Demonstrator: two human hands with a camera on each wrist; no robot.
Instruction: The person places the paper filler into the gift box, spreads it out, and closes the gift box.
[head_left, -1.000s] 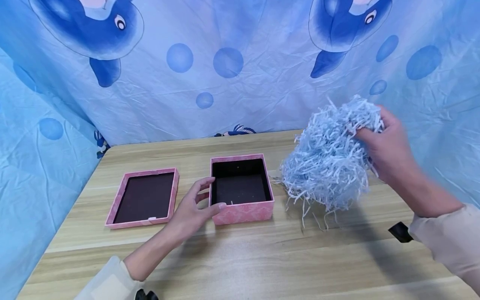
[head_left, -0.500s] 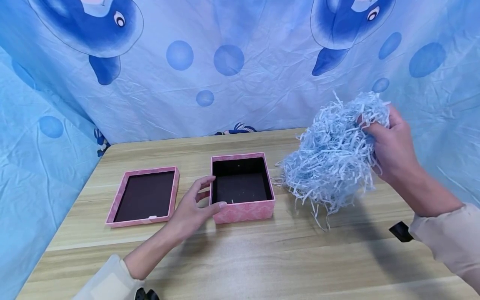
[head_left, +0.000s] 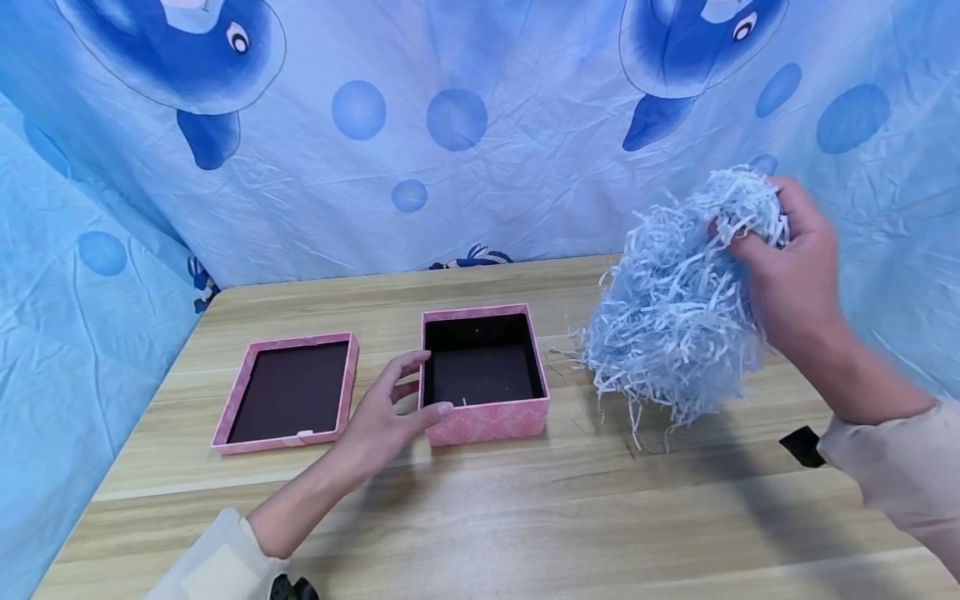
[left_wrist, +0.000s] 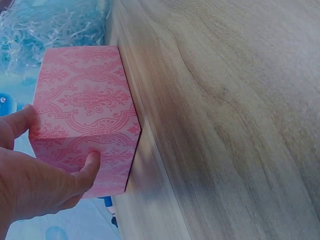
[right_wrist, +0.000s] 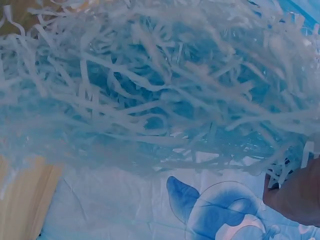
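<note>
My right hand (head_left: 802,258) grips a big bundle of pale blue shredded paper (head_left: 675,308) and holds it up at the right. Loose strands hang from its lower side toward the table. Seen from the right wrist, the shredded paper (right_wrist: 150,95) fills most of the view, and only part of the hand (right_wrist: 297,195) shows. My left hand (head_left: 382,425) holds the near left corner of a pink patterned box (head_left: 487,422), thumb at the front and fingers at the left side. The box is open at the top, with a black inside and a few tiny scraps in it.
Left of the box lies a pink lid (head_left: 288,392), its dark inside facing up. Both stand on a wooden table (head_left: 525,517). A blue curtain (head_left: 525,200) with printed whales hangs behind the table and along its sides.
My right hand has risen slightly and shifted right with the shredded paper, whose lower end has moved away from the box. The left hand and the box have stayed in place.
</note>
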